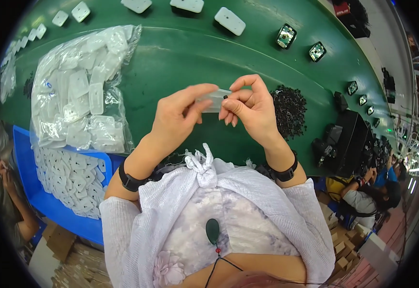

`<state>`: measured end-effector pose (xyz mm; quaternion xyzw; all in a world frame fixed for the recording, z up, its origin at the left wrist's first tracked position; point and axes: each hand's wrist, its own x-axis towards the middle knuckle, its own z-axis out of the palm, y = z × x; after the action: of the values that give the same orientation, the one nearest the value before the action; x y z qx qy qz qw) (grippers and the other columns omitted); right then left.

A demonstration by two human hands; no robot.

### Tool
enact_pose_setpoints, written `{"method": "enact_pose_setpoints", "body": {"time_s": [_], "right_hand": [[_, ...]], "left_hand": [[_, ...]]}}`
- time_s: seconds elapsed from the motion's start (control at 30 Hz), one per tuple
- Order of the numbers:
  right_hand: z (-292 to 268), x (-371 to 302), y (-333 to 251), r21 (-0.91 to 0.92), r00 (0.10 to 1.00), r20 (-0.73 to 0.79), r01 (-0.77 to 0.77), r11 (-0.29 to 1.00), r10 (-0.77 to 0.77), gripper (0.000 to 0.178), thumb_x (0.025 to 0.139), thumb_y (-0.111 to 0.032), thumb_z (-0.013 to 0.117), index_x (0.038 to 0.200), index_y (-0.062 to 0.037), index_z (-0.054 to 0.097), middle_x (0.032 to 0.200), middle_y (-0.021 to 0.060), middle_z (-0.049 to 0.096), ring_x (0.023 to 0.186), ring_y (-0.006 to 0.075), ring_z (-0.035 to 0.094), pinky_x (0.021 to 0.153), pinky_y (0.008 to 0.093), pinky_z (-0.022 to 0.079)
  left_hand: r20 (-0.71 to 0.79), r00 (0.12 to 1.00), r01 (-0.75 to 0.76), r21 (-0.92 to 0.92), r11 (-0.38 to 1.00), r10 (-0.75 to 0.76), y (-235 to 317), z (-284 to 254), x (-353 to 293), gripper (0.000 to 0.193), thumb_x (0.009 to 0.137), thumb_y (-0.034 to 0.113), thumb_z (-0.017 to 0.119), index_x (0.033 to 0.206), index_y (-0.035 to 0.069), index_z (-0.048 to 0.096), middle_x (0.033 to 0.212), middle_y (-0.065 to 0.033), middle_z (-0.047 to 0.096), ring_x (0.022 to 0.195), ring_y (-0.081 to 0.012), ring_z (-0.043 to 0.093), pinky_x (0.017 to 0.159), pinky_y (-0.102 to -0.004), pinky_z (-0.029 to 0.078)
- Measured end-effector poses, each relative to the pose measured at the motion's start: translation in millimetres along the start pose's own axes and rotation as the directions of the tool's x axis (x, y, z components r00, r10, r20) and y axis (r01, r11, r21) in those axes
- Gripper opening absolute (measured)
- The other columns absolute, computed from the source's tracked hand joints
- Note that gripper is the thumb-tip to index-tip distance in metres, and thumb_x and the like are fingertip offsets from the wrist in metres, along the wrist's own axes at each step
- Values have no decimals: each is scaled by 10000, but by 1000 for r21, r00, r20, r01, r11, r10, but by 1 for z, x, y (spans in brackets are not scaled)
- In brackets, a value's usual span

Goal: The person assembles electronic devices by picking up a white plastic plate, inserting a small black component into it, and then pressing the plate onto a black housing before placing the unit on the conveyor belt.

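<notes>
In front of my chest, between both hands, is a pale translucent plastic cover [215, 101]. My left hand [179, 109] has its index finger and thumb about the cover's left end, slightly blurred. My right hand [251, 106] pinches a small black part [225, 97] against the cover's right end; some of its fingers curl behind the cover. A heap of similar small black parts [288, 111] lies on the green table just right of my right hand.
A clear bag of translucent covers [82, 91] lies on the left of the green table [171, 62]. Below it, a blue bin [65, 213] holds many white pieces. White covers [230, 21] and circuit-board housings [286, 36] line the far side. Black devices [346, 139] are stacked at right.
</notes>
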<state>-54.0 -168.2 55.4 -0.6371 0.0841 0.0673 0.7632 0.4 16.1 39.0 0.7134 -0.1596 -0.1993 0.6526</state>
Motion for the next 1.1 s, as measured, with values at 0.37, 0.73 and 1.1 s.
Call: {"method": "enact_pose_setpoints", "body": {"time_s": [0.37,0.73,1.1], "right_hand": [[11,-3,1,-251,979,15,202,947,-205,210,885,-31,648,1057,-6,530,823,76,645,700,119,613,565,218,471],[21,-12,-4,-545,948,-62,230,806,-313,109,826,-15,694,921,-17,639,826,38,615,672,94,544,543,215,410],[21,-3,9,-828,699,84,446,341,-710,120,794,11,697,887,-13,623,813,98,598,666,210,570,557,289,468]], "left_hand": [[-62,936,-326,222,919,347,3,1,-5,147,828,-14,647,964,40,664,771,-83,625,543,-163,588,480,-274,455],[-79,921,-352,251,902,381,2,4,-11,102,864,1,630,966,8,640,758,-94,609,528,-141,596,456,-245,447],[-34,999,-5,-333,943,-6,6,7,-14,177,923,-8,555,1097,-33,577,882,-97,651,710,-133,660,611,-249,524]]}}
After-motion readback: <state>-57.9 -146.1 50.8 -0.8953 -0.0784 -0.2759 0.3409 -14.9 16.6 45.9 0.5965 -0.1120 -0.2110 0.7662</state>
